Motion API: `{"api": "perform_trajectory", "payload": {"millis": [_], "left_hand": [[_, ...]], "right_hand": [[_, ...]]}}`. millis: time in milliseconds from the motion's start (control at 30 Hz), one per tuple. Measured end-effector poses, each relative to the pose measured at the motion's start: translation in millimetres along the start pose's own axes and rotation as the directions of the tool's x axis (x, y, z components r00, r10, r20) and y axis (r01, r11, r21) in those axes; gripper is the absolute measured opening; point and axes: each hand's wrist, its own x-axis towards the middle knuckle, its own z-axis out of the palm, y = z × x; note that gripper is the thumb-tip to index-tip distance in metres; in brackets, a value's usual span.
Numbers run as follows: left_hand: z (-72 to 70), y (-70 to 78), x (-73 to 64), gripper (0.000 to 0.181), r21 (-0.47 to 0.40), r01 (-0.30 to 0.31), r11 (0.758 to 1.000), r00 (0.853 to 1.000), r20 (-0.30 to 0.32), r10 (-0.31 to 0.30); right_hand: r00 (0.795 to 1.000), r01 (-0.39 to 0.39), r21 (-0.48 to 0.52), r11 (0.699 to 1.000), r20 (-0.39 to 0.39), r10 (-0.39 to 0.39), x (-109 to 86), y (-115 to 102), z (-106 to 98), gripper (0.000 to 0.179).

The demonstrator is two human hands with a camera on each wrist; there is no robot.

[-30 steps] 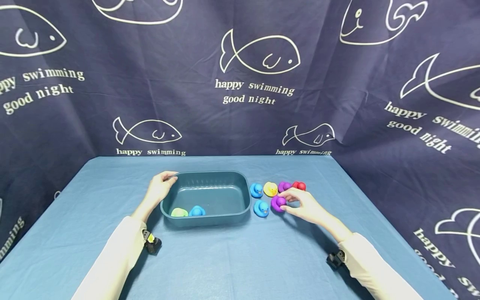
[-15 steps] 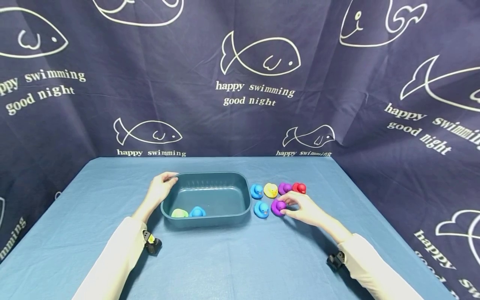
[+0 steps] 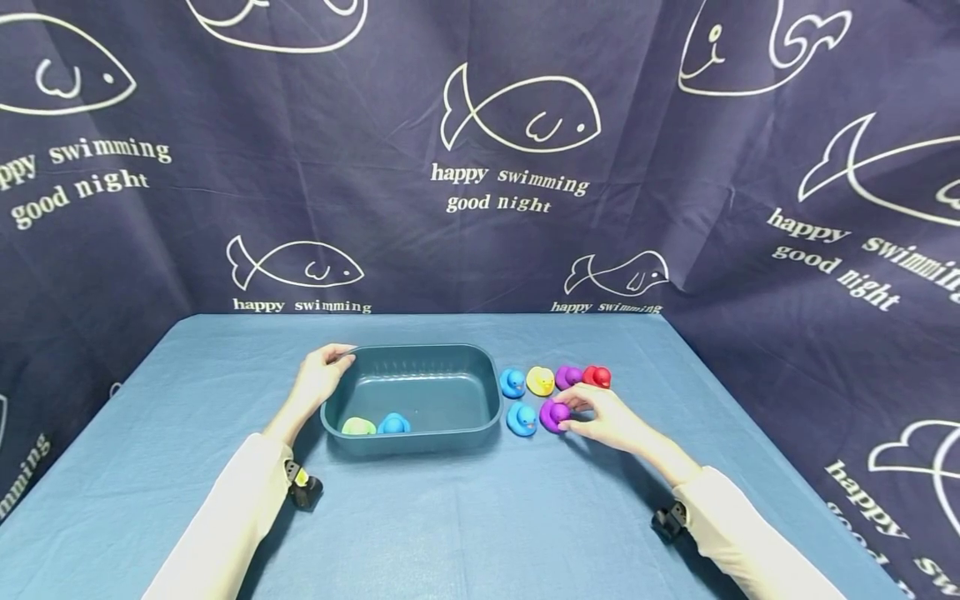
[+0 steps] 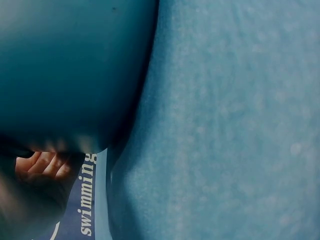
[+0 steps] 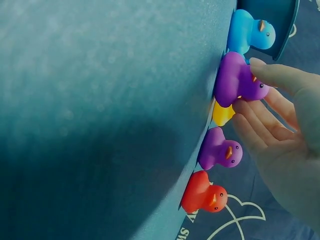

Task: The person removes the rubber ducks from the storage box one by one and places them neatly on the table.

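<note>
A green duck (image 3: 358, 426) and a blue duck (image 3: 393, 423) lie in the teal basin (image 3: 420, 442), clasped by the left grip (image 3: 318, 377); six toy ducks (image 3: 540, 381) are left on the tabletop (image 3: 450, 533), the nearer purple duck (image 3: 552, 416) pinched in the right grip (image 3: 609, 419)

place: curtained-off recording booth, wider room unclear | fish-print curtains (image 3: 405, 225) at back and sides | cloth-covered tabletop (image 3: 420, 533) | black wrist cameras (image 3: 306, 492)

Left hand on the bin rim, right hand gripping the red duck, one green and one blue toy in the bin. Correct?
No: the right hand grips a purple duck, not the red duck; see the right wrist view. Rest holds: left hand on the bin rim, green toy and blue toy inside.
</note>
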Motion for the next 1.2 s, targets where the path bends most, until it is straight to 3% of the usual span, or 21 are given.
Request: {"api": "perform_trajectory", "payload": {"millis": [133,267,633,767,1000,1200], "left_hand": [[-0.4,0.8,0.3,0.029,0.003,-0.008,1.0,1.0,-0.003,0.008],[0.4,-0.2,-0.8,0.029,0.01,-0.007,1.0,1.0,-0.005,0.007],[0.0,-1.3,1.6,0.029,0.014,-0.02,1.0,1.0,-0.007,0.02],[-1.6,1.5,0.4,0.029,0.005,-0.013,1.0,1.0,0.0,0.013],[-2.4,2.3,0.2,0.029,-0.009,-0.01,1.0,1.0,-0.003,0.01],[-1.4,0.7,0.6,0.029,-0.005,-0.012,1.0,1.0,0.001,0.012]], "right_hand": [[1.0,-0.004,-0.017,1.0,0.009,0.004,-0.3,16,2,0.038],[1.0,-0.011,-0.047,0.999,0.002,0.011,0.9,19,-3,0.041],[0.998,0.014,-0.062,0.998,-0.061,-0.017,16.7,2,-13,0.039],[0.996,0.035,-0.065,0.997,-0.083,-0.04,22.5,-4,-10,0.036],[0.989,0.103,0.036,0.994,-0.11,-0.098,35.0,-8,2,0.035],[0.992,0.099,0.012,0.995,-0.079,-0.097,45.5,-18,10,0.033]]}}
